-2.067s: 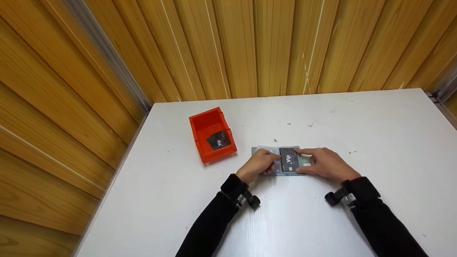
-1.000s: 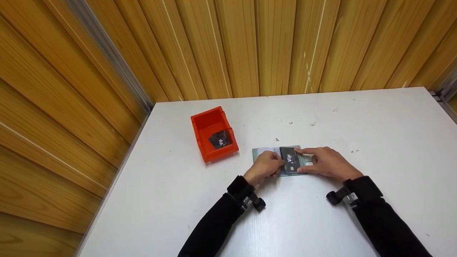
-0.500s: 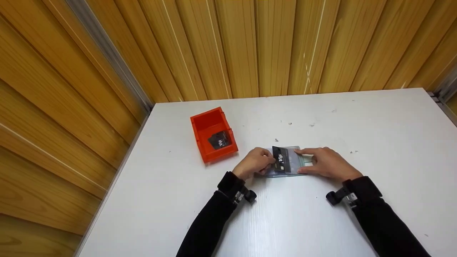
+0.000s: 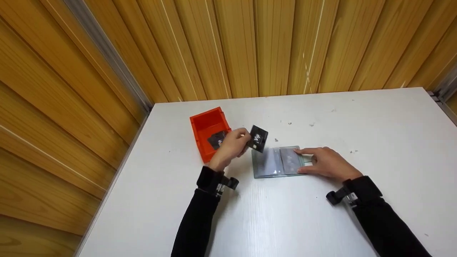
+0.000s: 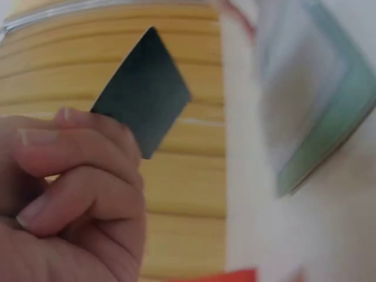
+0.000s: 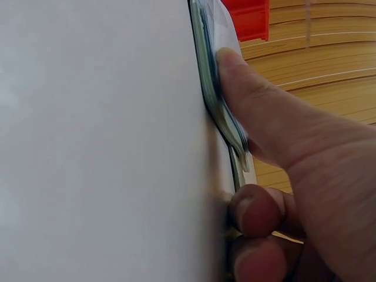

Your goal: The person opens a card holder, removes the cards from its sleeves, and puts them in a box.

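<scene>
In the head view my left hand (image 4: 232, 144) pinches a black card (image 4: 258, 138) marked "Vip" by its edge, raised between the red bin and the card holder. The left wrist view shows the dark blank back of this card (image 5: 145, 94), with the fingers curled below it. A pale green card holder (image 4: 269, 162) lies spread on the table, its clear plastic sleeves facing up. My right hand (image 4: 326, 164) holds the holder's right end, thumb and finger on the sleeves. From the right wrist, the thumb (image 6: 252, 94) presses the holder's layered edge (image 6: 208, 76).
Behind my left hand stands a red bin (image 4: 198, 137) with black cards (image 4: 214, 140) inside, partly hidden by the hand. The white table (image 4: 150, 200) ends at wood-patterned walls (image 4: 235, 50) at the back and left.
My left hand has drawn the black card off the card holder and carried it left and up toward the red bin, uncovering the clear sleeves. The right hand has stayed in place.
</scene>
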Demonstrator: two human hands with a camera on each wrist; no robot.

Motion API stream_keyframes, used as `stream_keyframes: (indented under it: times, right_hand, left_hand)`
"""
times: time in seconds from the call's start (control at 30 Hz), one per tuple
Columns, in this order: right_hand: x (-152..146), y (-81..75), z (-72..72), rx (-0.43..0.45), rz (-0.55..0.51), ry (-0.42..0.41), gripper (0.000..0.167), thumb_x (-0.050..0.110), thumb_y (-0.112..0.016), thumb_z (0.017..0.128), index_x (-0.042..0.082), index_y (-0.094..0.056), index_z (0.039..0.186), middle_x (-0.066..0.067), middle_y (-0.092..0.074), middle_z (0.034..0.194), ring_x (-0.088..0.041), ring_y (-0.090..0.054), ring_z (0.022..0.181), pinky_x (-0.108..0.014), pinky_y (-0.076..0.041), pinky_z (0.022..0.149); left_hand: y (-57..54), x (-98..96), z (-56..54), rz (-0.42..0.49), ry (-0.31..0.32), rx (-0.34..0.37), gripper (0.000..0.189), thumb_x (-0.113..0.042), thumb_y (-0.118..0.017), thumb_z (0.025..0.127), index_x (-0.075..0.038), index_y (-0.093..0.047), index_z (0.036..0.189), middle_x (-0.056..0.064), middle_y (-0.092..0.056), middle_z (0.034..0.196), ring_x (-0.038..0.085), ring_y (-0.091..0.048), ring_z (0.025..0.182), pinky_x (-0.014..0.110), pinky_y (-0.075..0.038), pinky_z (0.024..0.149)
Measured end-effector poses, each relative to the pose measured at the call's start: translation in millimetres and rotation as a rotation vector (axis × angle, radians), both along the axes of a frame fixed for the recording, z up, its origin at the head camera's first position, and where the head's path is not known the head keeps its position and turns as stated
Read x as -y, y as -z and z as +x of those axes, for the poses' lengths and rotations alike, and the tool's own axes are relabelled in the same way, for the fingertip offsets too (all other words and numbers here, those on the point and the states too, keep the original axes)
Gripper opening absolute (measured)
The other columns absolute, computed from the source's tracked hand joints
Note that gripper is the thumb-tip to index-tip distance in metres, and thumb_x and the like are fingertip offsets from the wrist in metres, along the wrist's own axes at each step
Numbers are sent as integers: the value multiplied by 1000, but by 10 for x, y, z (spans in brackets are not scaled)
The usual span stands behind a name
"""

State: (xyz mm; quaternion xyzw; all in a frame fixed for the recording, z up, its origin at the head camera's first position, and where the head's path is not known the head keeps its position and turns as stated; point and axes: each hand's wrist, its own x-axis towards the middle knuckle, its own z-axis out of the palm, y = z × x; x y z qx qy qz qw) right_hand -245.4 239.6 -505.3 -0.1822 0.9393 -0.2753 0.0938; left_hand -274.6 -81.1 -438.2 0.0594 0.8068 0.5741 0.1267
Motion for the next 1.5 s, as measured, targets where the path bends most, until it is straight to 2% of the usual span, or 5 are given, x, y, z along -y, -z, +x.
stream_keyframes:
  times: [0.43,0.7,0.9,1.03,1.5]
  right_hand:
    - [-11,15,-10,16,10,2,78,56,-84,80,20,-61,146,4,-55,70,-14,-46,71,-27,-35,66]
    - [-13,-5,-14,28,20,5,79,58,-83,80,21,-61,146,3,-55,70,-14,-47,71,-27,-35,65]
    - [-14,-7,-25,21,36,12,79,59,-82,80,24,-60,146,3,-54,70,-14,-46,70,-27,-34,64]
    - [-11,3,-32,13,36,10,79,59,-83,80,24,-60,146,4,-54,69,-14,-46,69,-27,-34,64]
    - [13,-8,-22,10,37,4,78,57,-82,81,22,-60,147,4,-54,70,-12,-46,67,-27,-34,63]
  left_hand:
    - [29,726,-290,-312,-560,-331,18,-14,-54,100,-5,-63,88,5,-52,74,24,-55,76,33,-42,68]
    - [222,708,-310,-893,-440,-380,25,-21,-55,103,-2,-72,101,15,-71,77,33,-70,74,45,-57,70]
    - [244,591,-285,-1157,-338,-449,28,-17,-60,98,-6,-69,74,5,-50,55,24,-58,56,33,-45,53]
    - [245,541,-285,-1290,-304,-435,33,-18,-60,97,-10,-62,64,0,-38,54,21,-53,53,30,-36,50]
    - [323,453,-237,-1513,-307,-405,20,-15,-64,97,-10,-81,86,1,-66,65,17,-64,65,25,-34,54]
